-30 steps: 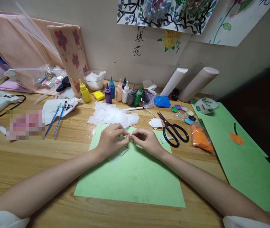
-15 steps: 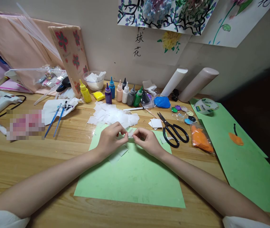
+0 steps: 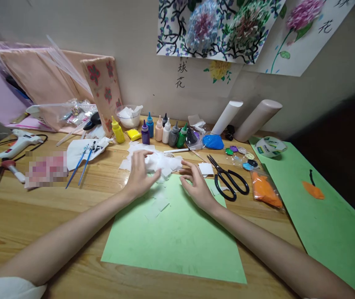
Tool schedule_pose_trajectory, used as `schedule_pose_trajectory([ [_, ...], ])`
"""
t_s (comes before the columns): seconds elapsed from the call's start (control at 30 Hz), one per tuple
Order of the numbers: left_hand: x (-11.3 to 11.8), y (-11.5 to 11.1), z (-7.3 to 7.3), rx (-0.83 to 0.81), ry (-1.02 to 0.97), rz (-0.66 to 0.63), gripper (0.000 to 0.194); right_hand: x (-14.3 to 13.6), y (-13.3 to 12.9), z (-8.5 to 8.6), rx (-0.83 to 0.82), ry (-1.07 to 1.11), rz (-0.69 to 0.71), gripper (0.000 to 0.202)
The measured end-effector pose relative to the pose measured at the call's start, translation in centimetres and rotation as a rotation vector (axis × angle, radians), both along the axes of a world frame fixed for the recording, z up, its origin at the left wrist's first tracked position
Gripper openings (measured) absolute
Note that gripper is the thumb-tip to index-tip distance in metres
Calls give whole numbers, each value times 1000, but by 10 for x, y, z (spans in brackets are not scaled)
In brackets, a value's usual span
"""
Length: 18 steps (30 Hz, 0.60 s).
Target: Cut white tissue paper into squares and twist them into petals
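Observation:
My left hand (image 3: 140, 176) hovers at the back left of the green sheet (image 3: 177, 236), its thumb and fingers apart and nothing between them. Just behind it lies a pile of thin white paper pieces (image 3: 165, 164). My right hand (image 3: 194, 185) is over the sheet's back right part, fingers spread and holding nothing. Between the two hands, a few loose white pieces (image 3: 160, 203) rest on the green sheet. A small stack of white squares (image 3: 206, 169) and black-handled scissors (image 3: 227, 176) lie right of my right hand.
Paint bottles (image 3: 166, 131) stand behind the pile. At the left are a glue gun (image 3: 21, 143) and blue brushes (image 3: 80, 164) on white paper. An orange clay bag (image 3: 266, 190), a tape roll (image 3: 271, 147) and another green sheet (image 3: 321, 224) are at the right.
My hands have moved apart and opened, releasing the small white piece pinched between them. The view has tilted up slightly, so more of the wall pictures shows.

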<state>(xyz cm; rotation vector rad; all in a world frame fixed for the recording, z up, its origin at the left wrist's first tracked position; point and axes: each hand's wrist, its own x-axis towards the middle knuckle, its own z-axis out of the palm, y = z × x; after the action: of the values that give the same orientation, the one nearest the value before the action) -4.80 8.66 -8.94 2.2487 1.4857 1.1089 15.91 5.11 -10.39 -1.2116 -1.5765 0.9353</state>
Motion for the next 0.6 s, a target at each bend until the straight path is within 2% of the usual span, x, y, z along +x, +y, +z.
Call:
schedule_pose_trajectory([
  [0.03, 0, -3, 4, -8, 76, -164, 56, 1, -2, 3, 85, -53, 11, 34],
  [0.1, -2, -8, 10, -52, 230, -440, 65, 1, -6, 8, 259, -180, 163, 22],
  [0.17, -5, -9, 12, -102, 321, -547, 60, -1, -11, 11, 382, -336, 412, 22],
  [0.2, -7, -8, 13, -120, 335, -555, 57, -2, -13, 12, 417, -408, 512, 25],
  [0.27, -10, -4, 12, -139, 327, -542, 54, -7, -16, 13, 448, -515, 594, 24],
  [0.37, -12, 1, 10, -129, 279, -501, 36, -14, -18, 11, 476, -579, 572, 8],
  [0.47, -12, 5, 8, -109, 247, -487, 14, -16, -19, 11, 500, -603, 563, 9],
  [0.53, -12, 5, 8, -102, 238, -491, 12, -15, -19, 11, 511, -594, 588, 8],
  [0.6, -12, 4, 9, -97, 223, -489, 11, -11, -19, 12, 513, -525, 549, 9],
])
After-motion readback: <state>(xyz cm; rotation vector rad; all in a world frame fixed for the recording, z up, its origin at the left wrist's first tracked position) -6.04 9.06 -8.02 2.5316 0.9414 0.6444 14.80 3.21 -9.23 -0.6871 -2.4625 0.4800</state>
